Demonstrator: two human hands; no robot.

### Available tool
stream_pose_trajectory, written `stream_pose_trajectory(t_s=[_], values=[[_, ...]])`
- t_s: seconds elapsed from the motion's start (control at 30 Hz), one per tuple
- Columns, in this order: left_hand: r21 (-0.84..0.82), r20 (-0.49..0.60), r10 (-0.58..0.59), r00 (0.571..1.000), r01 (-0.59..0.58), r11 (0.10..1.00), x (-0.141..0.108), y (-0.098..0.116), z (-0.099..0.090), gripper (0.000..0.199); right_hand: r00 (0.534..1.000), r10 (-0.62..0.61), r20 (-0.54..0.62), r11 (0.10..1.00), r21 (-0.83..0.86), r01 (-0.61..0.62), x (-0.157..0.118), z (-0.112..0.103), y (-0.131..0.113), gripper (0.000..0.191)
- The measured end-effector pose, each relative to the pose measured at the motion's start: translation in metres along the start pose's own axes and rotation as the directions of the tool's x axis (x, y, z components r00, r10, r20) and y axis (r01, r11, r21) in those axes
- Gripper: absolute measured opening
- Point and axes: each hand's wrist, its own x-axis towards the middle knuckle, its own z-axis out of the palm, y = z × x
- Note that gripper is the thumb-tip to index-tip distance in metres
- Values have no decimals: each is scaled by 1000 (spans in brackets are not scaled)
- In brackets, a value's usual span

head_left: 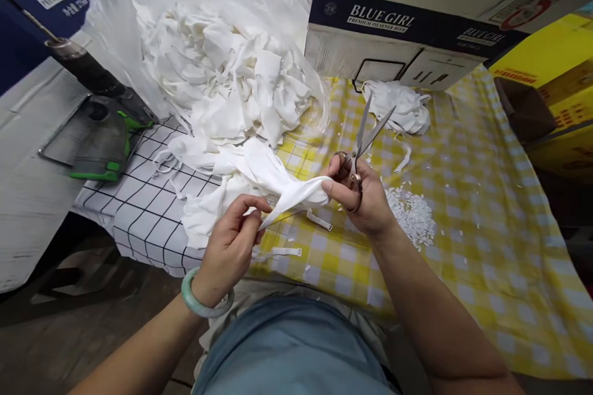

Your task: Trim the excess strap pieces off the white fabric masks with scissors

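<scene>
My left hand [236, 237], with a pale green bangle at the wrist, pinches the near end of a white fabric piece [290, 191]. My right hand [364, 197] has the scissors [356, 160] hooked on its fingers, with the blades spread and pointing away from me. The thumb and fingertips of that same hand also pinch the far end of the fabric, which stretches between both hands. Narrow white straps [319, 220] with small end pieces hang or lie just below it. More white fabric pieces [204, 216] lie loosely bunched beside my left hand.
A clear plastic bag [115, 18] spills a large white fabric heap [231, 74]. At the back right are a small fabric pile [401, 105] and a beer carton [384, 52]. Tiny white snippets [412, 216] lie on the yellow checked cloth [486, 247]. A cordless drill [99, 105] stands at left.
</scene>
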Motion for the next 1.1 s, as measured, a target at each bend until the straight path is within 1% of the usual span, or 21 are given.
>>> stream_pose_trajectory(t_s=[0.03, 0.1, 0.17, 0.2, 0.23, 0.27, 0.33, 0.4, 0.47, 0.53, 0.6, 0.67, 0.73, 0.8, 0.83, 0.9, 0.93, 0.97, 1.0, 1.03, 1.1], values=[[84, 4, 103, 995, -103, 991, 0, 1, -2, 11, 1000, -3, -9, 1000, 5, 4, 1, 1, -6, 33], [233, 101, 289, 952, -305, 923, 2, 6, -8, 15, 1000, -3, -13, 999, 33, 3, 5, 6, -17, 31], [331, 224, 404, 887, -459, 824, 6, 13, -12, 16, 1000, 7, 1, 998, 67, -7, 8, 12, -26, 29], [357, 260, 429, 865, -499, 790, 8, 16, -13, 14, 1000, 12, 6, 997, 80, -12, 10, 15, -30, 29], [365, 278, 427, 861, -505, 782, 10, 19, -13, 12, 1000, 18, 9, 996, 89, -19, 12, 17, -32, 29], [353, 285, 396, 873, -480, 804, 11, 21, -13, 13, 1000, 26, 9, 995, 97, -27, 14, 20, -34, 29], [290, 314, 288, 905, -380, 878, 11, 25, -11, 13, 999, 49, 17, 993, 110, -51, 18, 23, -37, 31], [237, 381, 221, 898, -326, 915, 8, 29, -11, 14, 997, 68, 26, 990, 120, -71, 23, 24, -38, 33], [218, 435, 251, 865, -371, 903, 4, 35, -11, 15, 997, 73, 25, 991, 111, -75, 30, 23, -37, 35], [212, 453, 316, 833, -446, 870, 0, 43, -11, 19, 996, 89, 28, 992, 90, -91, 34, 23, -31, 37], [206, 425, 394, 815, -512, 834, -3, 53, -8, 22, 988, 143, 61, 984, 96, -148, 34, 29, -18, 39], [155, 385, 450, 806, -537, 829, -3, 60, -2, 23, 971, 209, 114, 960, 167, -226, 27, 40, 0, 43], [-1, 356, 437, 826, -468, 884, -1, 61, 8, 23, 951, 262, 164, 919, 258, -298, 12, 51, 21, 47], [-197, 340, 351, 873, -299, 934, 4, 54, 22, 24, 939, 297, 173, 895, 293, -337, -6, 54, 39, 50], [-269, 325, 296, 898, -212, 940, 6, 48, 29, 25, 941, 309, 136, 901, 274, -335, -15, 51, 45, 51], [-327, 290, 197, 936, -97, 940, 11, 33, 44, 26, 953, 304, -22, 947, 116, -299, -33, 34, 50, 51], [-324, 280, 164, 946, -68, 944, 14, 25, 51, 27, 954, 275, -122, 960, -24, -280, -41, 22, 48, 48], [-310, 278, 141, 950, -50, 949, 15, 17, 57, 27, 952, 229, -205, 945, -188, -268, -51, 9, 45, 45], [-289, 286, 125, 950, -38, 957, 17, 10, 63, 27, 952, 175, -251, 899, -353, -259, -60, -4, 40, 41], [-267, 296, 115, 948, -33, 963, 17, 4, 69, 28, 958, 124, -258, 833, -498, -242, -69, -15, 34, 38], [-230, 320, 111, 941, -36, 973, 17, -4, 79, 30, 978, 59, -202, 703, -687, -184, -86, -29, 23, 37]])
